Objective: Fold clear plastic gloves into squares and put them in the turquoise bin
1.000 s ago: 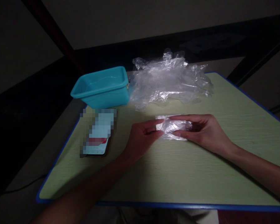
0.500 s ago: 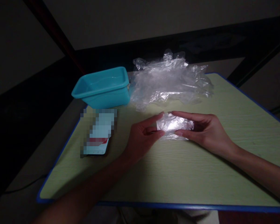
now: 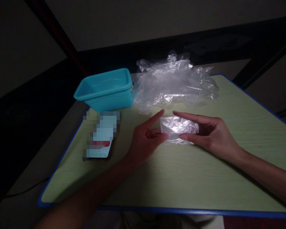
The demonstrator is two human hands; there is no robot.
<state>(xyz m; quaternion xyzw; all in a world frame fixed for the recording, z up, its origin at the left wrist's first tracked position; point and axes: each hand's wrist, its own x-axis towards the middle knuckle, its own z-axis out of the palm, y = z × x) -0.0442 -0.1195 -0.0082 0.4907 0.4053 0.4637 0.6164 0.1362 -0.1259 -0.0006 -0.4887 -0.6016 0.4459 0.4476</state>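
Note:
A small, flat, rectangular packet of folded clear plastic film point(image 3: 176, 124) is held just above the table, shiny and creased. My left hand point(image 3: 145, 136) grips its left end, thumb on the lower front corner and the bent fingers behind the edge; the index finger is raised off the top. At the right end my right hand point(image 3: 212, 132) grips it, with the thumb along the lower edge and the index finger stretched over the upper edge. The fingers behind the film are partly hidden. Beyond the hands lies a loose heap of crinkled clear plastic gloves point(image 3: 173, 81).
A turquoise plastic basket point(image 3: 109, 98) stands at the back left, beside the heap. In front of it lies a phone point(image 3: 102, 151) with a lit, partly blurred screen. The pale wood-grain table point(image 3: 181, 181) has a blue edge. A cable point(image 3: 26, 192) runs below on the left.
My left and right index fingers have lifted off the film's upper edge and spread slightly. Both hands otherwise stay in place around the folded film.

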